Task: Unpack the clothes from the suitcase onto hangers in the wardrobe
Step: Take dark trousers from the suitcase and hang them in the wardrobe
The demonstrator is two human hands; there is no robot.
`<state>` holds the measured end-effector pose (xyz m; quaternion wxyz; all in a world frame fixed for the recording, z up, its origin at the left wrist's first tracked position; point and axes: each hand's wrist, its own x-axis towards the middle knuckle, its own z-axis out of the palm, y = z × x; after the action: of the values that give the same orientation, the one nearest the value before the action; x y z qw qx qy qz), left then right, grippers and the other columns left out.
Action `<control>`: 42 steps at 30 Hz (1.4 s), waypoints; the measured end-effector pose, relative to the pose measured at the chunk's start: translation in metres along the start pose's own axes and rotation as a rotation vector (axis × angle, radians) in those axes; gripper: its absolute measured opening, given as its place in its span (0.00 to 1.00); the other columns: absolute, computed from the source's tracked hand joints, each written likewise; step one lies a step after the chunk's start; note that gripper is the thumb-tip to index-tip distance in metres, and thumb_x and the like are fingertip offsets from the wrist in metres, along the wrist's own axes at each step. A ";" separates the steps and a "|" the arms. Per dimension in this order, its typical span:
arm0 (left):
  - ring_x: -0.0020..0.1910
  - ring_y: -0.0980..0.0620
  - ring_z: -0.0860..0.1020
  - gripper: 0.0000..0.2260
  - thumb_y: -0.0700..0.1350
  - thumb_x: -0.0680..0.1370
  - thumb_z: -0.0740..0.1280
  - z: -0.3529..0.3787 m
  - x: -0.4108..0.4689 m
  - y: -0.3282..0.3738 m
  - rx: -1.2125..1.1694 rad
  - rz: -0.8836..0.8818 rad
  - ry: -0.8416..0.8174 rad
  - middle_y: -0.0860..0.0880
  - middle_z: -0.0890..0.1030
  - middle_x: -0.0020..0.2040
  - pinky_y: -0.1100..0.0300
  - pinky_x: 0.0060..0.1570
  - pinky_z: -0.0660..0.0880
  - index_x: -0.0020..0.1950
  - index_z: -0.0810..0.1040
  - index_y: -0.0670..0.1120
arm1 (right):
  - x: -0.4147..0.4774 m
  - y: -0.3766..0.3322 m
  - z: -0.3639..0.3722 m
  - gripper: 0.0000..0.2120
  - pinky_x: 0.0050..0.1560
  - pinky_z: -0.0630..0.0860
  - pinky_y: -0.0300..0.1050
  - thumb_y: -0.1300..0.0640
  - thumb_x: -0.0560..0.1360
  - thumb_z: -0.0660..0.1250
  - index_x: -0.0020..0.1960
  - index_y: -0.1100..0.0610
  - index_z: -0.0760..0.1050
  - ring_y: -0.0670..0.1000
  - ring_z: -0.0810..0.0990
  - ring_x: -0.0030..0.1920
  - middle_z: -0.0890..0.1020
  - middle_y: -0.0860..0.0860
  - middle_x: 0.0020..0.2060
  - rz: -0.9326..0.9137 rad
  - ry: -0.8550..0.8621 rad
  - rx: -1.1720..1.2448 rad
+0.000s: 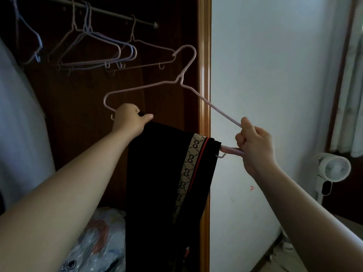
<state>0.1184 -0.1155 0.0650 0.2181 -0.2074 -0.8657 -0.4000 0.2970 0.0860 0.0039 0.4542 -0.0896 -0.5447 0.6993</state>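
Note:
A pink hanger (157, 86) is held up in front of the open wardrobe (78, 114). Black trousers (161, 183) with a beige patterned side stripe hang folded over its lower bar. My left hand (130, 119) grips the bar and the cloth near the hanger's left end. My right hand (253, 144) is closed around the hanger's right corner. The hanger's hook points up and right, below the wardrobe rail (117, 13). The suitcase is out of view.
Several empty pink hangers (94, 48) hang on the rail. A pale garment (17, 114) hangs at the far left. Plastic-wrapped items (100, 242) lie at the wardrobe's bottom. A white wall (265, 65), a small white fan (332, 169) and a curtain (353, 95) are to the right.

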 end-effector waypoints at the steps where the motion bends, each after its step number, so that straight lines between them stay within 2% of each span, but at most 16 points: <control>1: 0.38 0.50 0.77 0.10 0.48 0.77 0.68 0.003 0.004 -0.005 -0.012 -0.006 0.054 0.48 0.77 0.37 0.55 0.40 0.73 0.46 0.78 0.41 | 0.003 -0.001 0.004 0.16 0.46 0.79 0.69 0.52 0.79 0.63 0.36 0.57 0.69 0.44 0.65 0.23 0.65 0.45 0.21 0.012 -0.007 0.012; 3: 0.41 0.51 0.75 0.04 0.41 0.80 0.63 0.009 0.011 -0.018 -0.005 -0.022 0.128 0.51 0.75 0.39 0.58 0.42 0.70 0.48 0.77 0.43 | 0.009 -0.002 0.012 0.14 0.44 0.80 0.67 0.52 0.80 0.63 0.38 0.58 0.70 0.43 0.66 0.22 0.65 0.45 0.20 0.010 -0.030 0.001; 5: 0.48 0.49 0.76 0.07 0.37 0.80 0.60 0.017 0.019 -0.031 0.030 -0.018 0.109 0.49 0.78 0.44 0.60 0.43 0.69 0.50 0.77 0.44 | 0.016 -0.002 0.021 0.15 0.43 0.80 0.66 0.51 0.79 0.63 0.37 0.57 0.71 0.43 0.67 0.22 0.66 0.44 0.20 -0.004 -0.030 -0.048; 8: 0.58 0.45 0.76 0.11 0.39 0.80 0.60 0.031 0.039 -0.044 0.065 -0.003 -0.007 0.44 0.77 0.59 0.57 0.52 0.71 0.60 0.77 0.42 | 0.032 -0.001 0.034 0.17 0.40 0.81 0.64 0.50 0.79 0.64 0.34 0.57 0.72 0.44 0.69 0.24 0.67 0.46 0.23 -0.008 0.015 -0.099; 10: 0.58 0.46 0.75 0.13 0.42 0.80 0.61 0.039 0.052 -0.043 -0.006 -0.031 -0.063 0.45 0.76 0.61 0.55 0.55 0.73 0.63 0.75 0.43 | 0.042 -0.001 0.041 0.16 0.38 0.82 0.61 0.50 0.79 0.63 0.37 0.58 0.73 0.43 0.70 0.23 0.68 0.49 0.26 -0.002 0.044 -0.114; 14: 0.58 0.49 0.75 0.13 0.44 0.80 0.62 0.050 0.087 -0.023 -0.452 -0.170 -0.100 0.49 0.77 0.58 0.56 0.54 0.73 0.64 0.75 0.45 | 0.064 -0.002 0.050 0.16 0.37 0.82 0.57 0.51 0.79 0.62 0.37 0.60 0.72 0.42 0.71 0.21 0.67 0.51 0.29 -0.037 0.097 -0.134; 18: 0.58 0.48 0.76 0.15 0.41 0.81 0.61 0.061 0.130 0.003 -1.026 -0.296 -0.216 0.44 0.77 0.61 0.53 0.61 0.74 0.67 0.71 0.41 | 0.087 -0.005 0.062 0.16 0.45 0.79 0.67 0.51 0.79 0.62 0.38 0.59 0.72 0.43 0.72 0.17 0.68 0.51 0.30 -0.061 0.151 -0.138; 23: 0.67 0.44 0.72 0.19 0.39 0.81 0.60 0.074 0.194 0.037 -1.330 -0.274 -0.226 0.38 0.71 0.69 0.51 0.66 0.70 0.72 0.65 0.39 | 0.117 -0.006 0.083 0.16 0.39 0.81 0.59 0.51 0.79 0.63 0.36 0.59 0.72 0.42 0.72 0.18 0.68 0.52 0.30 -0.145 0.192 -0.147; 26: 0.62 0.45 0.73 0.17 0.40 0.81 0.61 0.080 0.231 0.049 -1.396 -0.295 -0.168 0.40 0.72 0.65 0.54 0.61 0.71 0.70 0.68 0.41 | 0.134 -0.006 0.095 0.16 0.39 0.81 0.59 0.52 0.78 0.63 0.35 0.59 0.72 0.42 0.73 0.19 0.69 0.53 0.30 -0.191 0.224 -0.193; 29: 0.50 0.48 0.75 0.14 0.40 0.81 0.60 0.086 0.259 0.055 -1.403 -0.293 -0.186 0.44 0.75 0.54 0.57 0.54 0.72 0.66 0.72 0.43 | 0.150 -0.005 0.106 0.15 0.37 0.81 0.55 0.51 0.79 0.63 0.38 0.60 0.74 0.42 0.75 0.19 0.71 0.54 0.32 -0.211 0.259 -0.234; 31: 0.46 0.49 0.75 0.14 0.40 0.80 0.58 0.090 0.274 0.057 -1.416 -0.284 -0.210 0.45 0.75 0.51 0.54 0.55 0.71 0.66 0.73 0.44 | 0.159 -0.005 0.110 0.14 0.30 0.79 0.45 0.51 0.79 0.63 0.39 0.60 0.75 0.42 0.74 0.19 0.72 0.55 0.33 -0.239 0.282 -0.277; 34: 0.56 0.49 0.76 0.15 0.42 0.80 0.57 0.096 0.296 0.059 -1.493 -0.246 -0.278 0.46 0.78 0.56 0.46 0.65 0.64 0.66 0.73 0.46 | 0.171 -0.003 0.114 0.14 0.23 0.73 0.39 0.51 0.79 0.62 0.40 0.59 0.75 0.41 0.74 0.18 0.73 0.55 0.33 -0.286 0.308 -0.341; 36: 0.53 0.52 0.79 0.09 0.44 0.81 0.58 0.098 0.305 0.059 -1.547 -0.235 -0.297 0.50 0.81 0.51 0.48 0.59 0.67 0.55 0.76 0.48 | 0.178 -0.001 0.118 0.14 0.21 0.73 0.37 0.50 0.79 0.62 0.40 0.59 0.75 0.43 0.75 0.19 0.74 0.55 0.33 -0.301 0.310 -0.338; 39: 0.32 0.59 0.75 0.09 0.48 0.78 0.64 0.093 0.308 0.056 -1.568 -0.245 -0.282 0.55 0.77 0.27 0.61 0.39 0.71 0.39 0.76 0.49 | 0.191 0.002 0.130 0.15 0.21 0.71 0.36 0.50 0.79 0.62 0.41 0.60 0.76 0.47 0.74 0.26 0.75 0.54 0.32 -0.323 0.320 -0.344; 40: 0.27 0.59 0.72 0.09 0.47 0.77 0.66 0.091 0.308 0.053 -1.570 -0.242 -0.276 0.56 0.74 0.24 0.63 0.36 0.69 0.37 0.75 0.50 | 0.195 0.001 0.136 0.16 0.22 0.71 0.37 0.50 0.79 0.62 0.42 0.61 0.77 0.48 0.74 0.28 0.75 0.53 0.32 -0.331 0.316 -0.362; 42: 0.26 0.59 0.69 0.07 0.45 0.78 0.64 0.084 0.308 0.047 -1.612 -0.224 -0.271 0.56 0.73 0.28 0.63 0.35 0.68 0.41 0.78 0.50 | 0.207 0.000 0.152 0.16 0.23 0.74 0.39 0.50 0.79 0.62 0.39 0.60 0.76 0.49 0.75 0.29 0.75 0.53 0.31 -0.350 0.281 -0.360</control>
<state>-0.1266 0.0351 0.2114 -0.1449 -0.2592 -0.3474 -0.8895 0.0844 0.1339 0.1400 0.6157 -0.1697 -0.5990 0.4830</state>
